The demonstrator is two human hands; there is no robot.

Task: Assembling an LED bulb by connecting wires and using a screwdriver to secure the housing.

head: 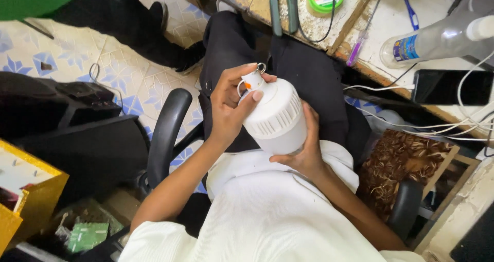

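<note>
Surface: cluttered workbench [370, 46] beyond the fingers; tiled floor [123, 77] beside them.
Fingers: left hand [229, 105] and right hand [307, 149] clamp white bulb lamp [275, 115].

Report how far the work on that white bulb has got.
Done: the white bulb looks closed up, base and dome joined, nothing loose in the lap. In hand: the right hand cradles the dome from below while the left hand pinches the base end with its metal hook. Left: cannot tell; the pliers lie on the bench, untouched.

Matt white plastic lamp bulb [277, 119]
</note>
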